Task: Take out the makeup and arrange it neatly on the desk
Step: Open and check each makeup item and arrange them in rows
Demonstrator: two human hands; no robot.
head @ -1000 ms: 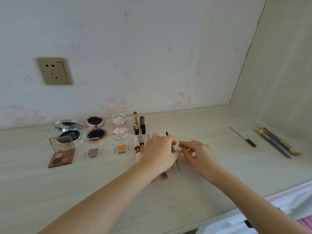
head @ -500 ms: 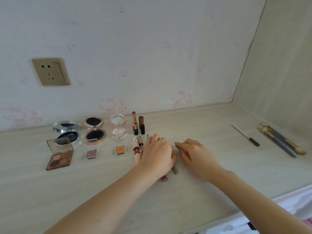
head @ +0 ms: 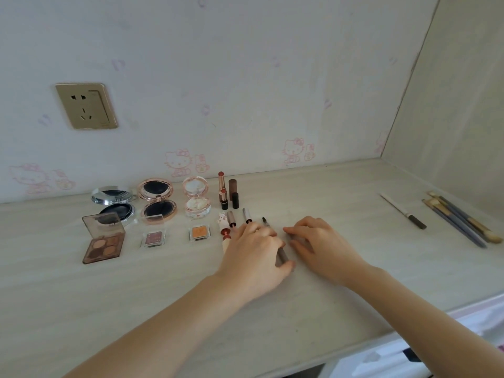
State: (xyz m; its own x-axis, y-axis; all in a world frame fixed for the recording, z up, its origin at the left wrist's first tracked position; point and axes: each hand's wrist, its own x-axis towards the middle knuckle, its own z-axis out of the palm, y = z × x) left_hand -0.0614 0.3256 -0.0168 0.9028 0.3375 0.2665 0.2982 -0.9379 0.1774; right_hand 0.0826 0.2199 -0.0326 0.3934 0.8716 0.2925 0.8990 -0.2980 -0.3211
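Resting at the frame's centre on the counter [head: 354, 290], the left hand [head: 255, 257] curls over a brown makeup pencil [head: 281, 253], thumb against its lower end. Just right of it, the right hand [head: 324, 248] lies with fingers bent on the surface; what it grips cannot be told. 3 round compacts [head: 158, 200] and 2 lipsticks [head: 226, 195] line the middle left, brushes [head: 461, 219] far right.
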